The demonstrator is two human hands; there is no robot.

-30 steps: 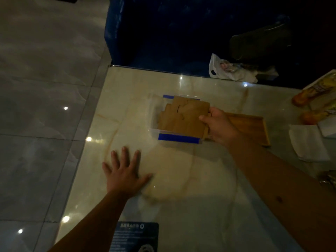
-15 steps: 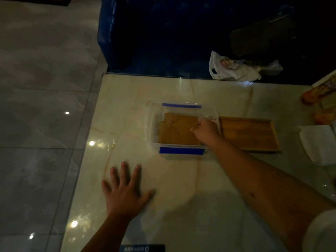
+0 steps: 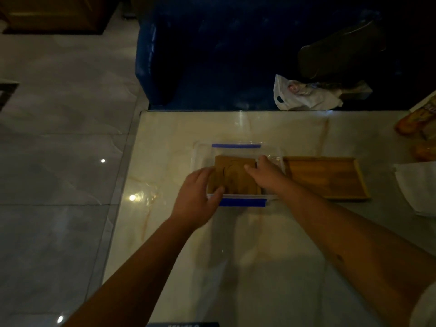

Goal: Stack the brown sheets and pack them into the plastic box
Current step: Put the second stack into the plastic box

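brown sheets (image 3: 236, 175) already lay inside the plastic box (image 3: 200, 149); my left hand (image 3: 195, 197) and right hand (image 3: 264, 173), fingers spread, pressed them flat; lid unseen, packing nearly done i judged.

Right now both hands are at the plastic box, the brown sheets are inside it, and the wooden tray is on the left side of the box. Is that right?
Not quite. The head view shows the wooden tray on the right side of the plastic box, not the left. The rest holds: the left hand and right hand are both at the box, and the brown sheets lie inside it.
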